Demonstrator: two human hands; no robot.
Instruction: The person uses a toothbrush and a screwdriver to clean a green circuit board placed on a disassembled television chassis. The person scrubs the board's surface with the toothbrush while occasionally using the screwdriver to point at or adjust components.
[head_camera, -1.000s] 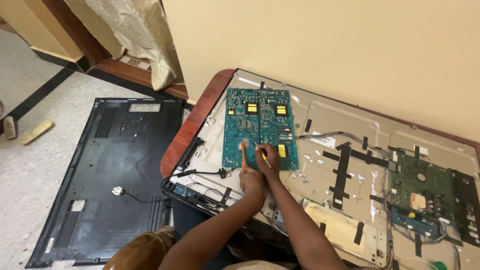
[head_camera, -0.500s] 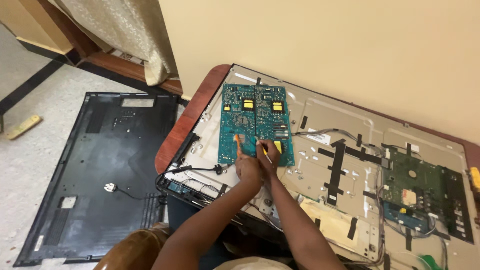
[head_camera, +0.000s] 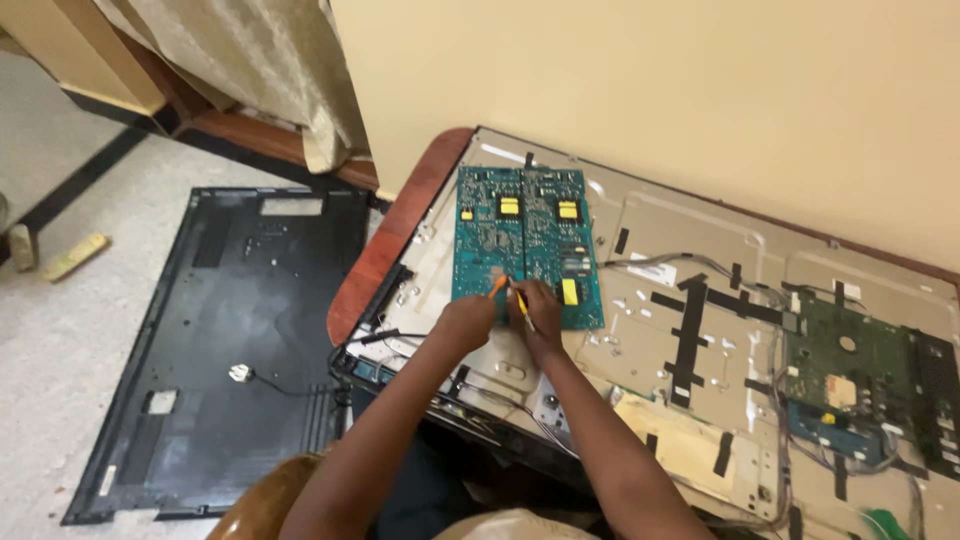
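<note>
Compared with the earlier frame, little is altered: both hands have stayed at the lower edge of the teal circuit board (head_camera: 525, 245), mid-frame (the view has merely shifted). The left hand (head_camera: 468, 322) is closed round an orange-tipped tool (head_camera: 497, 285); the right hand (head_camera: 537, 318) is curled about a thin yellow-handled tool (head_camera: 521, 305). The board, long and yellow-labelled, is seen on the opened television back (head_camera: 690, 260). Both tool tips are too small to be made out.

Two teal circuit boards (head_camera: 525, 245), one green board (head_camera: 850, 365), one black back cover (head_camera: 230, 340), two hands (head_camera: 500, 318).
</note>
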